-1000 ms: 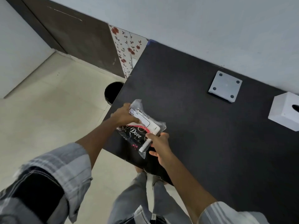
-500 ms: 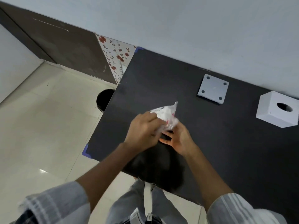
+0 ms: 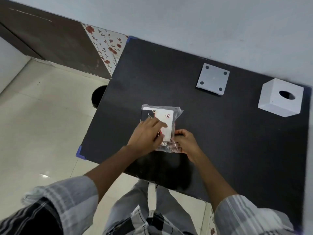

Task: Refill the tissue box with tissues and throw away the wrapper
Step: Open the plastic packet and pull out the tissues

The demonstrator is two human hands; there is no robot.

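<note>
A tissue pack (image 3: 165, 118) in a clear plastic wrapper with black and white print lies flat on the black table (image 3: 220, 141), near its left front part. My left hand (image 3: 145, 135) presses on the pack's near left side. My right hand (image 3: 185, 141) pinches the crinkled near end of the wrapper. A white cube tissue box (image 3: 281, 97) with a round hole on top stands at the far right of the table. Its flat grey base plate (image 3: 213, 79) with four dark feet lies apart from it, to its left.
A black round bin (image 3: 98, 95) stands on the tiled floor beside the table's left edge. A white wall runs behind the table. A floral panel (image 3: 108, 46) and a dark cabinet (image 3: 50, 39) are at the far left.
The pack was lifted and turned in both hands. Now it lies flat on the table further in from the left edge, with my right hand at the wrapper's near end.
</note>
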